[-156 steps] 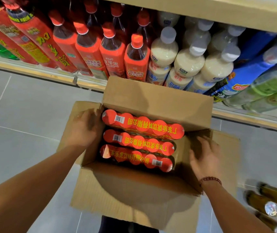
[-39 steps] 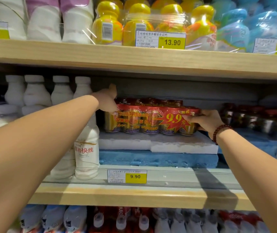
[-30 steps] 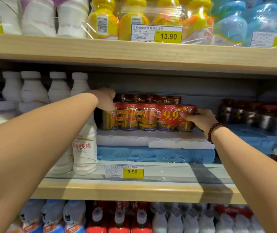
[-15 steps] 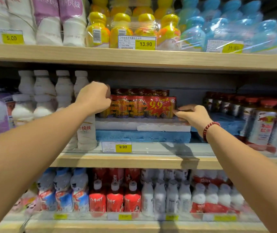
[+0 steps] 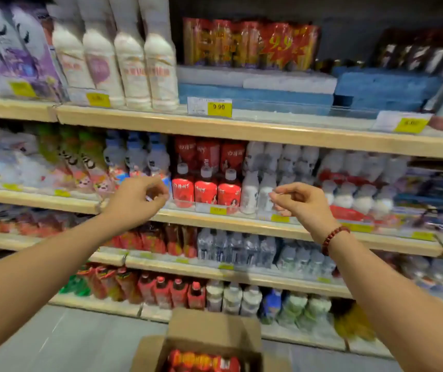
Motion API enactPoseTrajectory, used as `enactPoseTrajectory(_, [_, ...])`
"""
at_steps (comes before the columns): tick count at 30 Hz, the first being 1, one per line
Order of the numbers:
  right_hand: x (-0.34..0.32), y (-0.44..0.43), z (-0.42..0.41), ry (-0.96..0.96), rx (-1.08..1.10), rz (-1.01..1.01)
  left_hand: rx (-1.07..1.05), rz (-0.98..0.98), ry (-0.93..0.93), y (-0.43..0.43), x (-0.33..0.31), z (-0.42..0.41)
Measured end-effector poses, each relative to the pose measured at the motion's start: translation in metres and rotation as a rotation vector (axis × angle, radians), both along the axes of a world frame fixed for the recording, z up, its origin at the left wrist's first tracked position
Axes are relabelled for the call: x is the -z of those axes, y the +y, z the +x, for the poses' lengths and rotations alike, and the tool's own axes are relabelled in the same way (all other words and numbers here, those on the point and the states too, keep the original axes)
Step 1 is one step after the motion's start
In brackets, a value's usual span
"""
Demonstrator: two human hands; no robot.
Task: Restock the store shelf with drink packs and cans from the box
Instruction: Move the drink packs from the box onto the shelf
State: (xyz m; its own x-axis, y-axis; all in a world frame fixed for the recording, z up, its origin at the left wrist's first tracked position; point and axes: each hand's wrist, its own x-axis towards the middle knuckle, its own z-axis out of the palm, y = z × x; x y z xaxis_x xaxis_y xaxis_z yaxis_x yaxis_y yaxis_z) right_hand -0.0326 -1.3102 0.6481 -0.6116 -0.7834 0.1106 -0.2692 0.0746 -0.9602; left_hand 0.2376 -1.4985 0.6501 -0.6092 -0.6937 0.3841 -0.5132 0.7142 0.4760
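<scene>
A shrink-wrapped pack of red and gold cans (image 5: 250,42) with a "9.9" star sticker stands on white and blue foam slabs (image 5: 255,85) on the upper shelf (image 5: 242,130). Well below it, in front of the middle shelf, my left hand (image 5: 140,200) and my right hand (image 5: 299,201) hang in the air with loosely curled fingers and nothing in them. A red bead bracelet circles my right wrist. On the floor at the bottom edge, the open cardboard box (image 5: 212,334) shows more red-topped can packs (image 5: 204,361) inside.
White bottles (image 5: 131,63) stand left of the placed pack, dark jars (image 5: 419,57) on blue foam to its right. Lower shelves are packed with red, white and clear bottles. A yellow 9.90 price tag (image 5: 219,106) hangs under the pack. Grey tiled floor (image 5: 62,336) lies left of the box.
Both hands have let go of the can pack, which stays on the foam, and have dropped away from the shelf. My view has tilted down, bringing the box into sight.
</scene>
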Motion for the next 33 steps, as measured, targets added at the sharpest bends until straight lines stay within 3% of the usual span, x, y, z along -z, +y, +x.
enactPoseTrajectory(10, [0.268, 0.015, 0.031, -0.278, 0.033, 0.353, -0.113, 0.524, -0.241, 0.015, 0.254, 0.012])
enactPoseTrajectory(15, [0.415, 0.028, 0.056, -0.419, 0.052, 0.513, -0.130, 0.632, -0.375, 0.031, 0.406, 0.021])
enactPoseTrajectory(21, [0.593, 0.050, 0.086, -0.423, 0.051, 0.708, -0.094, 0.640, -0.594, 0.050, 0.578, 0.052])
enactPoseTrajectory(25, [0.691, 0.065, 0.101, -0.399, 0.057, 0.811, -0.118, 0.744, -0.611, 0.061, 0.666, 0.064])
enactPoseTrajectory(29, [0.764, 0.073, 0.111, -0.350, 0.055, 0.917, -0.182, 0.799, -0.644, 0.061, 0.742, 0.072])
enactPoseTrajectory(33, [0.798, 0.064, 0.112, -0.230, 0.029, 1.072, -0.226, 0.798, -0.682, 0.065, 0.784, 0.062])
